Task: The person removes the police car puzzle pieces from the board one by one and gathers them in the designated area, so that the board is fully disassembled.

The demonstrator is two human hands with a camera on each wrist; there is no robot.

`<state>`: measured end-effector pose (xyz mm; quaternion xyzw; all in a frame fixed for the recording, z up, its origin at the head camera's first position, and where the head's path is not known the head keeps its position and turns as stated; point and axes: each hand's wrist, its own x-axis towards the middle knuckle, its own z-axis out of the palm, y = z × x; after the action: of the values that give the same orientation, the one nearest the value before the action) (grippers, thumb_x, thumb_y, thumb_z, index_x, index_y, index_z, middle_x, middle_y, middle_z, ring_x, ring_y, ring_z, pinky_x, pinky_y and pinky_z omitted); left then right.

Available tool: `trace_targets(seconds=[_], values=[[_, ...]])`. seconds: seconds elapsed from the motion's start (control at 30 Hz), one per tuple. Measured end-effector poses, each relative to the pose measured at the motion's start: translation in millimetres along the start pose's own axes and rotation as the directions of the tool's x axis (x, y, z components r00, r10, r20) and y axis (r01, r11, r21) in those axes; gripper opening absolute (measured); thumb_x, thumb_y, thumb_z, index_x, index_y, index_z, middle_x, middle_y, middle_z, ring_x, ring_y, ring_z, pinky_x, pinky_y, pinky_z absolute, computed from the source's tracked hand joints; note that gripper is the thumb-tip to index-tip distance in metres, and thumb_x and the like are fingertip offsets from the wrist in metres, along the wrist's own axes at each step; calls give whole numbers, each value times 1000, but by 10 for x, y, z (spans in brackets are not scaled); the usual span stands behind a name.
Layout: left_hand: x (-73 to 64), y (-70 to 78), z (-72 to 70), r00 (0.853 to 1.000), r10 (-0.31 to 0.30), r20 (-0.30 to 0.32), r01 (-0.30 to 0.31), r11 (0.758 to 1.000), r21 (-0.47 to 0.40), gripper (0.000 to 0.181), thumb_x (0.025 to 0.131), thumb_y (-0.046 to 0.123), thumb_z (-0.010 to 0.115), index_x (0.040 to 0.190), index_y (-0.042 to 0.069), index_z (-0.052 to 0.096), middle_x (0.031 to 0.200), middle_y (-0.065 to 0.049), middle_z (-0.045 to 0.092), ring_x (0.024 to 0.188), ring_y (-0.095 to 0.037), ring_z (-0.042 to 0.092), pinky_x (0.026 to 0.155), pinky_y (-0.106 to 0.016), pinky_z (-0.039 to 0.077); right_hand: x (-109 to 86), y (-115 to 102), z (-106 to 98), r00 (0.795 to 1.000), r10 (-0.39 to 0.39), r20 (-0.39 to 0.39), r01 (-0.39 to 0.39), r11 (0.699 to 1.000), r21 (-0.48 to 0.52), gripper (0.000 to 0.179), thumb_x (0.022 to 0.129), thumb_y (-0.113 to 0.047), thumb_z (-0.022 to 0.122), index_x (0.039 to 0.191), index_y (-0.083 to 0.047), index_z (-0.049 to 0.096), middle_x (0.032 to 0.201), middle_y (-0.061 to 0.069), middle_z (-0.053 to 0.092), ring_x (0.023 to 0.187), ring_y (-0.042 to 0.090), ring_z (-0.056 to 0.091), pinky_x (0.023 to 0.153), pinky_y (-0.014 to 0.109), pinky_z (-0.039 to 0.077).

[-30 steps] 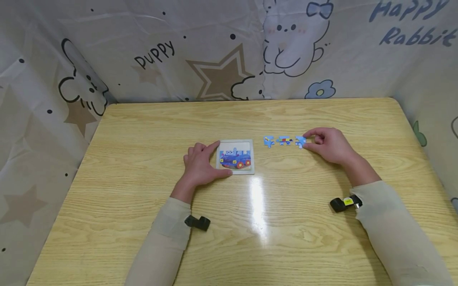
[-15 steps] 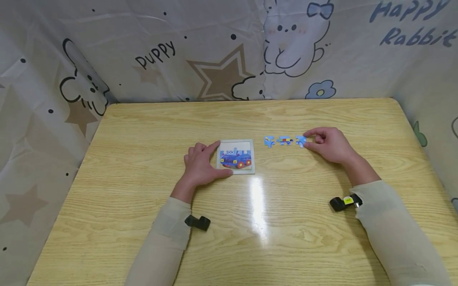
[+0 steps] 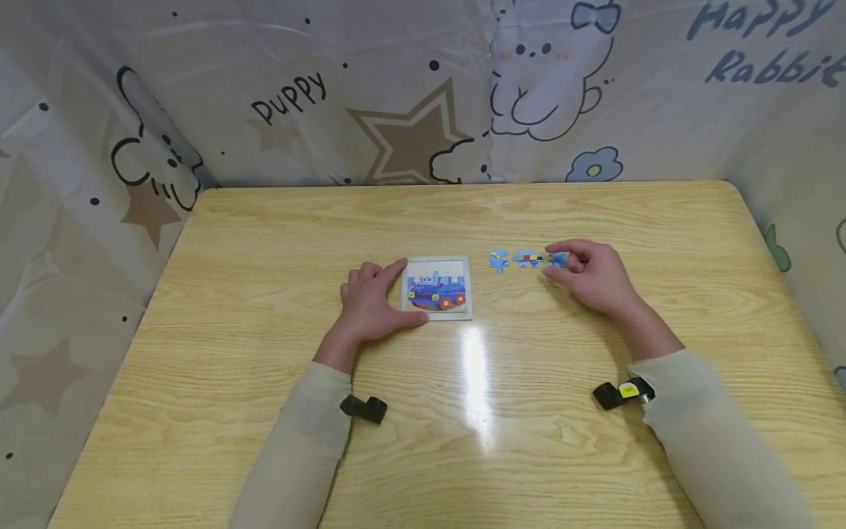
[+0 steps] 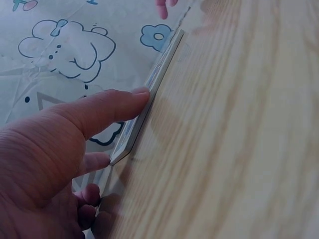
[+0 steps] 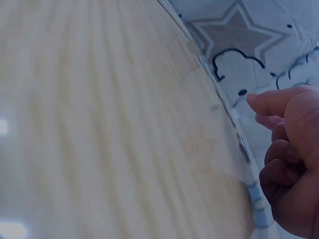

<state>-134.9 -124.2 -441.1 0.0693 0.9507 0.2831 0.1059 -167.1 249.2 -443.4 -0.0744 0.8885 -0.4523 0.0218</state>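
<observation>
- On my feed, the puzzle tray (image 3: 468, 288) lies flat on the table (image 3: 529, 411), left of three loose pieces (image 3: 529, 258).
- I see the left hand (image 3: 371, 303) gripping it between thumb and forefinger.
- My right hand (image 3: 590, 278) hovers at the rightmost piece (image 3: 559, 259), thumb and forefinger parted, grasping nothing.

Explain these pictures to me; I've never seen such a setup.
What you see is a person's left hand and right hand, both bare; there is no robot. The wide picture comes from a camera worn on the head. The two close-ups come from black cameras, one on each wrist. On the wood-grained table lie a framed puzzle showing a blue vehicle and, to its right, three loose pieces. The left hand grips the puzzle by its frame. The right hand hovers by the rightmost piece and appears to hold nothing.
</observation>
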Motion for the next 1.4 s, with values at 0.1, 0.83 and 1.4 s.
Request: trace_targets(seconds=[0.1, 0.83, 1.4], values=[[-1, 1, 4, 1000, -1, 0, 1, 1000, 3, 105, 69, 61, 84, 156, 23, 39, 112, -6, 39, 101, -28, 32, 84, -44, 21, -15, -96, 126, 999, -35, 7, 35, 999, 29, 30, 88, -19, 79, 114, -6, 73, 63, 1, 32, 54, 14, 30, 56, 31, 30], [2, -16, -7, 1000, 1, -3, -1, 1000, 7, 105, 69, 63, 83, 155, 22, 40, 111, -6, 38, 99, -29, 32, 83, -44, 21, 191, -782, 981, 974, -170, 152, 137, 969, 207, 36, 84, -16, 82, 116, -4, 72, 62, 1, 32, 58, 19, 30, 69, 34, 34], [-4, 9, -7, 1000, 19, -11, -19, 1000, 11, 103, 71, 63, 82, 155, 22, 40, 109, -5, 38, 98, -28, 32, 82, -45, 21, 318, -917, 1274, 945, -181, 273, 139, 976, 166, 41, 80, -15, 86, 118, -7, 71, 57, -1, 36, 51, 14, 36, 63, 31, 40]])
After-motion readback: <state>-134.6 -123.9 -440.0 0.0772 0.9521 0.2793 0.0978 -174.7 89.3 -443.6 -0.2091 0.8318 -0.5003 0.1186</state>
